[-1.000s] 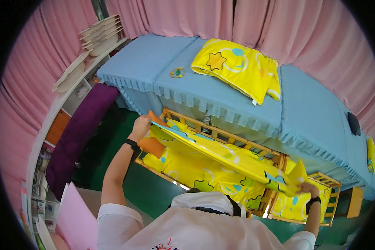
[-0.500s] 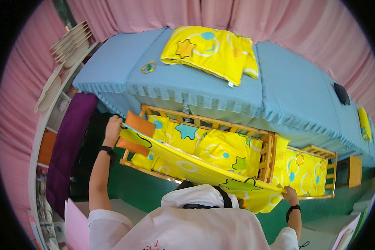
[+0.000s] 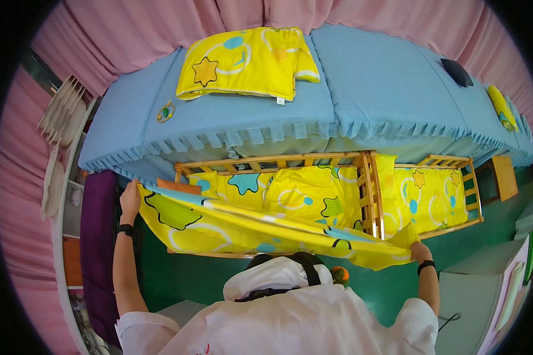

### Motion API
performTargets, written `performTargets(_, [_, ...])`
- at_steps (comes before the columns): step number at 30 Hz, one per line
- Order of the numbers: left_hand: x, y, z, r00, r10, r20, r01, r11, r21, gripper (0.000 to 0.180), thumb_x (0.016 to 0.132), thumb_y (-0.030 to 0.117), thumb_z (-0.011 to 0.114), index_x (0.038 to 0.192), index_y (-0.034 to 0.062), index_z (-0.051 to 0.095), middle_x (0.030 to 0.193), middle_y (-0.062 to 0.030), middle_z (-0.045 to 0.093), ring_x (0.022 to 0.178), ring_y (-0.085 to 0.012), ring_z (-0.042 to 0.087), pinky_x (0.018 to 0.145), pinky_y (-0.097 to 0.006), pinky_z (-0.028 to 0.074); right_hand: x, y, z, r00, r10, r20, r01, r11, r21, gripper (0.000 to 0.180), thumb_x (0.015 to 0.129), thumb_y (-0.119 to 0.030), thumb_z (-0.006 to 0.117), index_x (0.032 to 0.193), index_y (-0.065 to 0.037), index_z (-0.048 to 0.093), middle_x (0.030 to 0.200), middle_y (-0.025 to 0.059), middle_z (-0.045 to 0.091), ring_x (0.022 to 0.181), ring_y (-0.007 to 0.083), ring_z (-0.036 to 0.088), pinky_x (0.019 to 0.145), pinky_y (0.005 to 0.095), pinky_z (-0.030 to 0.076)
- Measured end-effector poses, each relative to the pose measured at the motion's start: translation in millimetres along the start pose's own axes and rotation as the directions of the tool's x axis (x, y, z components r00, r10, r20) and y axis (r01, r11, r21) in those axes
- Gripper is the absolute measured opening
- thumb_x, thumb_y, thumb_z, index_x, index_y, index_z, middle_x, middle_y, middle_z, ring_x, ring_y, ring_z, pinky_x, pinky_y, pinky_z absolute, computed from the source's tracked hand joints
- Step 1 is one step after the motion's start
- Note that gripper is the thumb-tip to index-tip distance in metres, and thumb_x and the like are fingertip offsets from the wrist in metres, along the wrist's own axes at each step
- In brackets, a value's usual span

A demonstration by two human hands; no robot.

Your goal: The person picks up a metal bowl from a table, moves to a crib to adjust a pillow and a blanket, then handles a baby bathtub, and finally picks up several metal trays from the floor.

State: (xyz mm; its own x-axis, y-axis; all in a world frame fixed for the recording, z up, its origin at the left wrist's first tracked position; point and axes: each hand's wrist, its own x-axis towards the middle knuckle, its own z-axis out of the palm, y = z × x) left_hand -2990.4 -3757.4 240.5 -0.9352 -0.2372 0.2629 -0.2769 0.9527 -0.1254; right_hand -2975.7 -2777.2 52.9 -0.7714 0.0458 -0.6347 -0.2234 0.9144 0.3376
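Two ends gripped: left hand (image 3: 130,200) and right hand (image 3: 421,252) clamped on yellow patterned bedcover (image 3: 219,231) | bedcover stretched above near side of wooden cot (image 3: 266,158), arms wide, probably keeping it spread | white tag (image 3: 281,101) on folded yellow quilt (image 3: 243,65): writing too small to read

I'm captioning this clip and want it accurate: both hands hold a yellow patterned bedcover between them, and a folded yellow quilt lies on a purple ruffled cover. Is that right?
Not quite: the ruffled cover under the folded yellow quilt is blue, as the head view shows. Both hands do hold the yellow patterned bedcover.
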Motion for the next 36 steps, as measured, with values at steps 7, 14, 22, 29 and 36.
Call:
performTargets(7, [-14.2, -21.0, -2.6, 1.0, -0.011, -0.006, 0.011, 1.0, 0.02, 0.008, 0.082, 0.01, 0.043, 0.088, 0.009, 0.049, 0.082, -0.0099, 0.054, 0.072, -0.0326, 0.054, 0.057, -0.042, 0.043, -29.3, -17.3, 24.0, 0.953, 0.211, -0.22, -0.076, 0.864, 0.498, 0.016, 0.078, -0.016, 0.058, 0.083, -0.001, 0.062, 0.093, 0.0115, 0.055, 0.082, 0.0287, 0.056, 0.068, 0.0379, 0.049])
performTargets(14, [-11.0, 15.5, -26.7, 0.992, 0.108, -0.061, -0.076, 0.915, 0.395, 0.013, 0.081, 0.015, 0.048, 0.084, 0.0097, 0.06, 0.08, -0.0089, 0.054, 0.077, -0.0272, 0.053, 0.061, -0.04, 0.041, -22.7, -34.2, 30.5, 0.607, 0.783, -0.136, -0.31, 0.391, 0.867, 0.016, 0.08, -0.007, 0.049, 0.086, 0.002, 0.061, 0.083, 0.015, 0.059, 0.076, 0.0316, 0.056, 0.065, 0.0403, 0.047])
performTargets(22, [-18.1, -8.2, 0.6, 0.966, -0.226, -0.124, 0.244, 0.957, 0.157, 0.019, 0.085, 0.02, 0.046, 0.095, 0.0127, 0.061, 0.071, -0.0141, 0.062, 0.063, -0.0302, 0.061, 0.053, -0.04, 0.048, 3.8, -27.4, 24.9, 0.588, 0.8, 0.122, 0.409, -0.424, 0.808, 0.022, 0.084, -0.007, 0.043, 0.099, 0.002, 0.056, 0.076, 0.0093, 0.057, 0.062, 0.0194, 0.051, 0.053, 0.0312, 0.039])
performTargets(29, [-34.2, -17.6, 53.7, 0.769, -0.615, 0.175, 0.563, 0.521, -0.641, 0.019, 0.079, 0.008, 0.049, 0.091, 0.002, 0.063, 0.064, -0.0111, 0.062, 0.056, -0.0191, 0.062, 0.049, -0.033, 0.05, 9.2, -10.7, 6.5, 0.61, 0.64, 0.468, 0.47, -0.767, 0.437, 0.03, 0.08, -0.02, 0.059, 0.101, 0.001, 0.055, 0.091, 0.0098, 0.056, 0.075, 0.0206, 0.054, 0.063, 0.032, 0.046])
performTargets(36, [-35.5, 8.4, 66.4, 0.763, -0.602, 0.236, 0.248, -0.065, -0.967, 0.027, 0.08, 0.001, 0.047, 0.105, -0.0052, 0.056, 0.107, -0.0143, 0.057, 0.085, -0.0224, 0.061, 0.068, -0.029, 0.05, -7.1, -3.0, 46.1, 0.744, 0.65, -0.155, 0.231, -0.032, 0.972, 0.049, 0.079, 0.006, 0.053, 0.125, 0.001, 0.037, 0.112, 0.0143, 0.051, 0.095, 0.0232, 0.052, 0.075, 0.03, 0.045])
